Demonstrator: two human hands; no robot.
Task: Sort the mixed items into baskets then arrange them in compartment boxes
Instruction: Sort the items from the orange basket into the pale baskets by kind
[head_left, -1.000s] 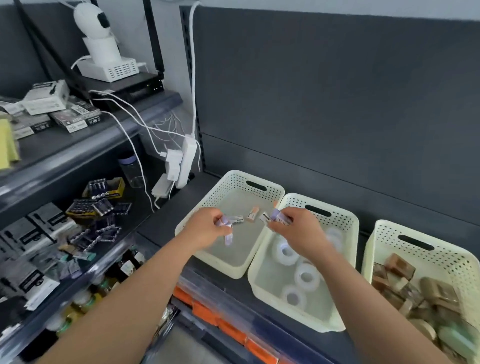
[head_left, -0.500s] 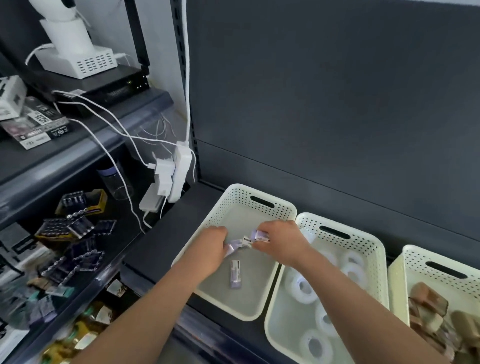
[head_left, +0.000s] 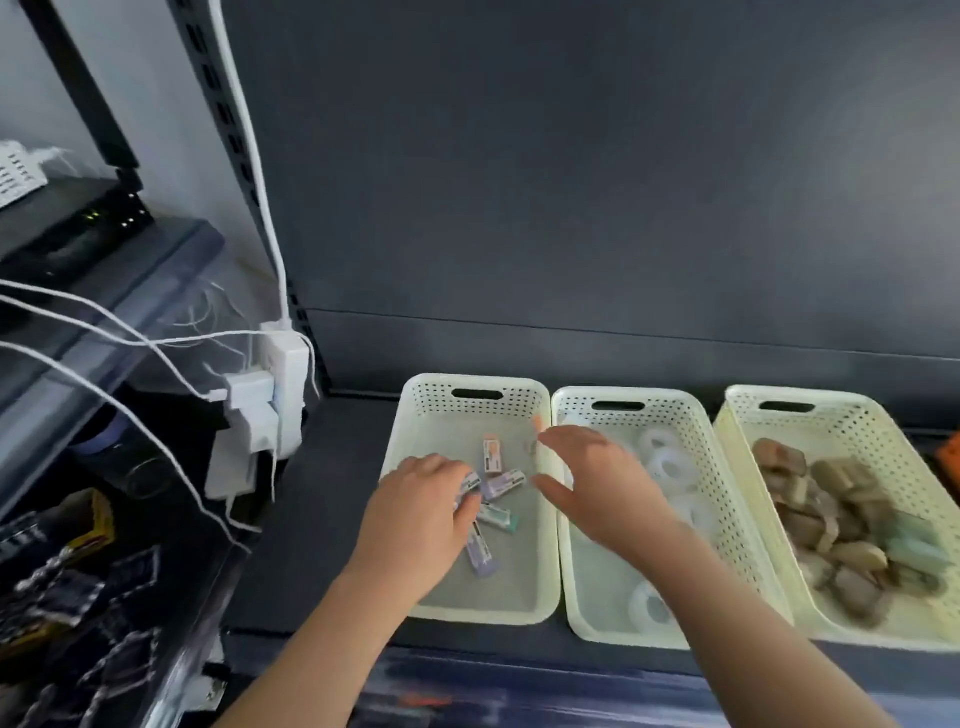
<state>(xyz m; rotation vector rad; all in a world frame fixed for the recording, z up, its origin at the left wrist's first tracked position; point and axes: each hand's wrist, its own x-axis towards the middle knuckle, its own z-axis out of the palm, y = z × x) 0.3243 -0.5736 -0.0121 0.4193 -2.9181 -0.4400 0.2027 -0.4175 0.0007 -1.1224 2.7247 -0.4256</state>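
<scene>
Three cream perforated baskets stand side by side on the dark shelf. The left basket (head_left: 483, 616) holds several small tubes: a pink one (head_left: 492, 455), a purple one (head_left: 504, 483), a green-capped one (head_left: 496, 516) and another purple one (head_left: 480, 553). My left hand (head_left: 415, 519) is low inside this basket, fingers curled round one more small tube (head_left: 470, 482). My right hand (head_left: 597, 483) hovers over the wall between the left and middle baskets, fingers spread and holding nothing. White tape rolls (head_left: 670, 470) lie in the middle basket (head_left: 623, 395). Brown and beige items (head_left: 841, 519) fill the right basket (head_left: 800, 395).
A white power strip with chargers (head_left: 283, 384) hangs at the shelf's left post, its cables trailing left. A black device (head_left: 67, 228) sits on the upper left shelf. Dark packets (head_left: 78, 571) crowd the lower left shelf. An orange object (head_left: 950, 457) shows at the right edge.
My right hand has let its tubes go and opened above the left basket. More tubes now lie in that basket. My view has swung right and down, showing all three baskets.
</scene>
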